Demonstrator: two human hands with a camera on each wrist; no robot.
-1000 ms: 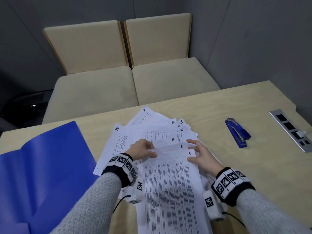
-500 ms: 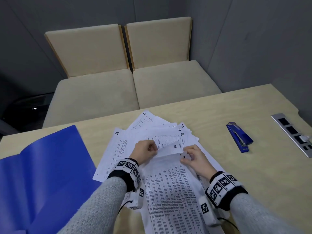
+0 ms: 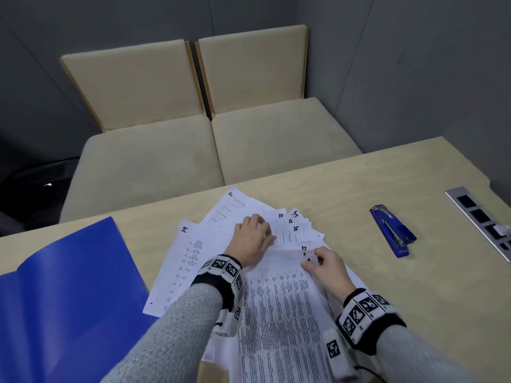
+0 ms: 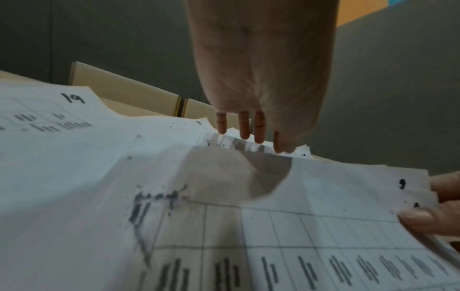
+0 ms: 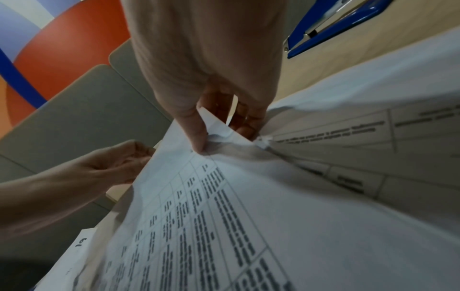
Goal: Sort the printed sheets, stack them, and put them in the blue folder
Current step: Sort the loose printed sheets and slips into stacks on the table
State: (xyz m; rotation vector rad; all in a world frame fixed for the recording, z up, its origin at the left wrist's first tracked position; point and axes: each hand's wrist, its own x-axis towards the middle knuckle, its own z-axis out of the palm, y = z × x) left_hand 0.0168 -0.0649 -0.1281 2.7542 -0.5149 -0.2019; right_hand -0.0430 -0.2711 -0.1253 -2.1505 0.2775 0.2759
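Observation:
Printed sheets (image 3: pixel 279 299) with handwritten corner numbers lie fanned out on the table, among them sheet 19 (image 3: pixel 182 252) at the left. My left hand (image 3: pixel 262 228) reaches over the far part of the fan, its straight fingertips (image 4: pixel 245 133) touching the sheets there. My right hand (image 3: pixel 311 262) pinches the top right corner of the near sheets (image 5: pixel 219 133) between thumb and fingers, by the numbers 1 and 2. The blue folder (image 3: pixel 69 286) lies open at the left, its right edge under the sheets.
A blue stapler (image 3: pixel 392 230) lies on the table (image 3: pixel 414 286) to the right of the sheets. A metal socket panel (image 3: pixel 481 219) is set into the table near the right edge. Two beige seats (image 3: pixel 215 145) stand behind the far edge.
My left hand let go of the near sheets' top edge and moved forward onto the far fanned sheets. My right hand has kept its pinch on the corner.

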